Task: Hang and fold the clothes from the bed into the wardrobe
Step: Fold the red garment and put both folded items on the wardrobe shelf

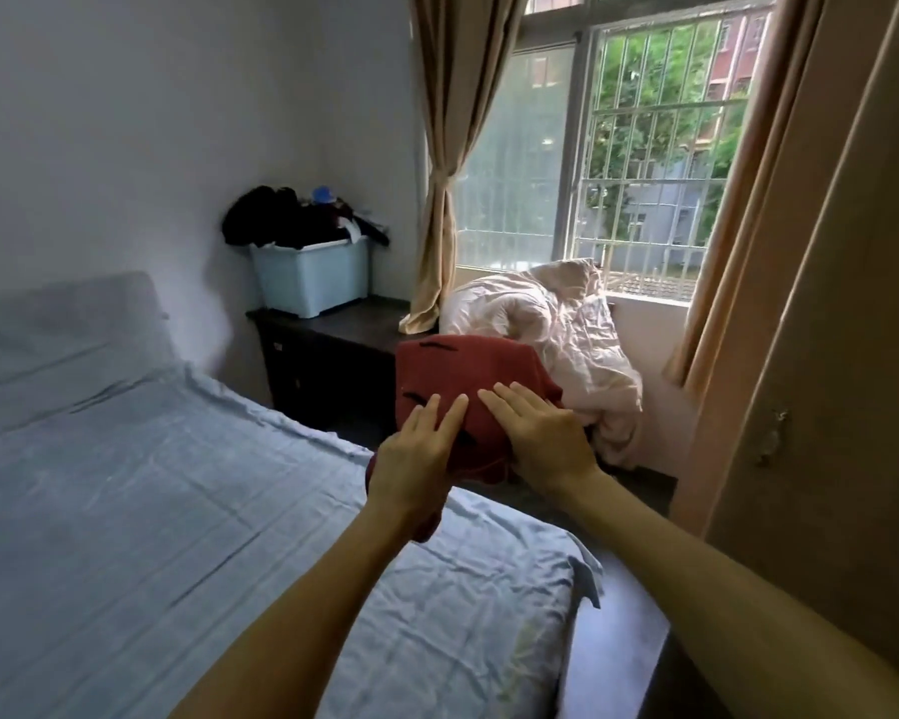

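A folded dark red garment (463, 365) with short black marks is held in the air above the bed's right edge. My left hand (416, 448) lies on its near left part with fingers straight on top; a bit of cloth hangs below the wrist. My right hand (541, 438) lies flat on its near right part. Both thumbs are hidden under the cloth. The bed (177, 511) has a pale blue sheet and no other clothes on it. A beige wardrobe panel (852, 355) fills the right edge.
A dark nightstand (333, 329) stands past the bed with a light blue bin (312, 272) heaped with dark clothes. A crumpled pale duvet (556, 329) lies below the barred window (644, 147). Beige curtains hang either side. A narrow dark floor strip runs between bed and wardrobe.
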The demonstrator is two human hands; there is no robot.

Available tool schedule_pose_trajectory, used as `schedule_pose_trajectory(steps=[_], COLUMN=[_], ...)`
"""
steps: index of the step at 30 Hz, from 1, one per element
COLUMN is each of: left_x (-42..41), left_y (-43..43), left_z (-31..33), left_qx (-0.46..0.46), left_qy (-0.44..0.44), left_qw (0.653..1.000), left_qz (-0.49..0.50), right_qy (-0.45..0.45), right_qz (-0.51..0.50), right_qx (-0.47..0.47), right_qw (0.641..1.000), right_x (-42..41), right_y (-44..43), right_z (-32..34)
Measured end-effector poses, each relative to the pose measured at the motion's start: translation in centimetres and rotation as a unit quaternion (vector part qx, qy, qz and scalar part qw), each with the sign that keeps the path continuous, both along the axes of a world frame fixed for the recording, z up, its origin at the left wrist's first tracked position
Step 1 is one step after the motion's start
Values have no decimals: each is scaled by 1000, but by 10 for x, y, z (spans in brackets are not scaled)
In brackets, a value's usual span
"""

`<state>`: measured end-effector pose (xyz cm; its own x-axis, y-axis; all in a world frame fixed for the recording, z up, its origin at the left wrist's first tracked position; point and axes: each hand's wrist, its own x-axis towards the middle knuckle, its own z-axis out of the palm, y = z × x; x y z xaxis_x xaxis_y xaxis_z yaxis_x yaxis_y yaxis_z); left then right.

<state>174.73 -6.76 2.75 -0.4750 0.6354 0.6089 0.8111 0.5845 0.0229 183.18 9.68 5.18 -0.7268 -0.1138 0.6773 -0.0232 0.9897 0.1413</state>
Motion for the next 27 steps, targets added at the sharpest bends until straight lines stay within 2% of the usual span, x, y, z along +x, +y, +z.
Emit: schedule_pose_trajectory(steps=[13,20,27], left_x=[-56,-69,-96], left_y=[170,272,358], left_z=[17,13,16], left_qx=[-1,-3,-4], left_qy=[6,12,-5], left_qw=[989,987,987], left_qz=[-149,-160,-159], right_qy=[-11,-16,-1], right_qz=[-150,-183,-192], right_qx=[-8,-7,-47], right_qw=[989,983,980], right_x=[-17,-28,-55], right_y=[143,241,321], right_z=[12,4,7])
